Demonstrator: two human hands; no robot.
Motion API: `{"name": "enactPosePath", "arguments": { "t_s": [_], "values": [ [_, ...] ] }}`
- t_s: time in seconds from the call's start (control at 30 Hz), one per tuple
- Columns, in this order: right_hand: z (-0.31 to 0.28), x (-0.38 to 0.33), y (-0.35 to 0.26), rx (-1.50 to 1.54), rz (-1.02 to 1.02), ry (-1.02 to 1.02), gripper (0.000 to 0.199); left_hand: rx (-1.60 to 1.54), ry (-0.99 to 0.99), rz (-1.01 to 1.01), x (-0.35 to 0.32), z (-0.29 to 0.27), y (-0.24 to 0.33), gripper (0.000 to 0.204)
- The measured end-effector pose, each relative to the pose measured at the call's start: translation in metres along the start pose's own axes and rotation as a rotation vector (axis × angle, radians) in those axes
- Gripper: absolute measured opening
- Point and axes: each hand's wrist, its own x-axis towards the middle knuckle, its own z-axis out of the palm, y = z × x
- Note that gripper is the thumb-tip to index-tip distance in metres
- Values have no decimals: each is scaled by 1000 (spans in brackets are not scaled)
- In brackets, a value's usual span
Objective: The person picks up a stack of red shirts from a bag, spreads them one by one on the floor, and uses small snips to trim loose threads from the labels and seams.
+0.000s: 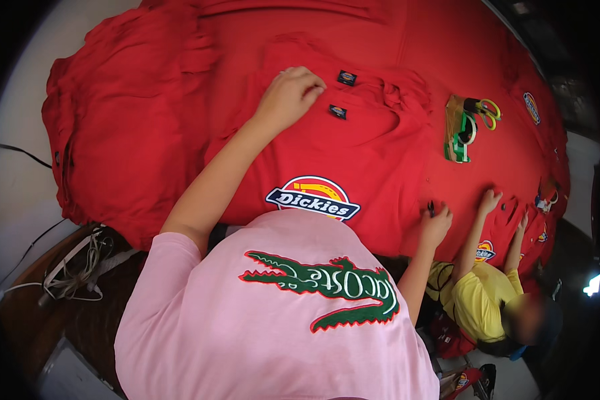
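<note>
A red T-shirt (pixel 373 157) with a round-topped logo print lies in front of me on a stack of similar shirts, its collar away from me. Over the left side of the neckline is my left hand (pixel 290 97), fingers curled and the tips drawn together. Whether they pinch cloth or a thread is too small to make out. My right hand (pixel 437 225) is closed around a small dark tool (pixel 431 209) at the shirt's lower right. Most of that tool is hidden by the fingers, so its kind does not show.
Piled red garments (pixel 123 120) cover the table's left side. To the right lie a green tape dispenser (pixel 457 137) and yellow-handled scissors (pixel 490 115). A co-worker in yellow (pixel 480 303) handles red shirts at the far right. Tangled white cables (pixel 80 267) hang at the lower left.
</note>
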Motion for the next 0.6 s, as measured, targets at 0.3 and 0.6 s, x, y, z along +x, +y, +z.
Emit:
{"name": "enactPosePath", "arguments": {
  "t_s": [0.3, 0.6],
  "values": [
    [12, -19, 11, -43, -66, 81, 23, 106, -346, -21, 22, 49, 12, 20],
    [-28, 29, -195, 1202, -112, -166, 22, -217, -427, -151, 20, 37, 18, 20]
  ]
}}
